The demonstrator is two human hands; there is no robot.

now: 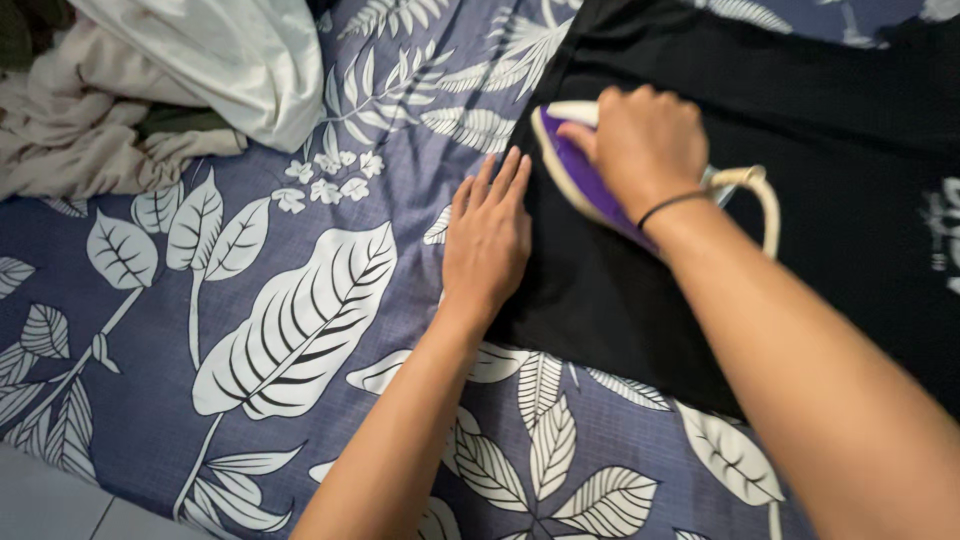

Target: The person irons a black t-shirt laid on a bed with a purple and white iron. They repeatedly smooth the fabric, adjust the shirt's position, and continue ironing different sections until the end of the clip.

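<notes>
A black garment (820, 150) lies spread flat on a blue bedsheet (180, 350) printed with white leaves. My right hand (645, 145) grips the handle of a purple and white iron (575, 170) that rests on the garment near its left edge. A thin dark band circles that wrist. My left hand (487, 240) lies flat with fingers together, pressing down the garment's left edge just beside the iron. The iron's beige cord (765, 200) loops out to the right of my right wrist.
A heap of white and beige clothes (150, 90) sits at the top left on the sheet. A strip of pale tiled floor (50, 500) shows at the bottom left corner. A white print (945, 235) marks the garment at the right.
</notes>
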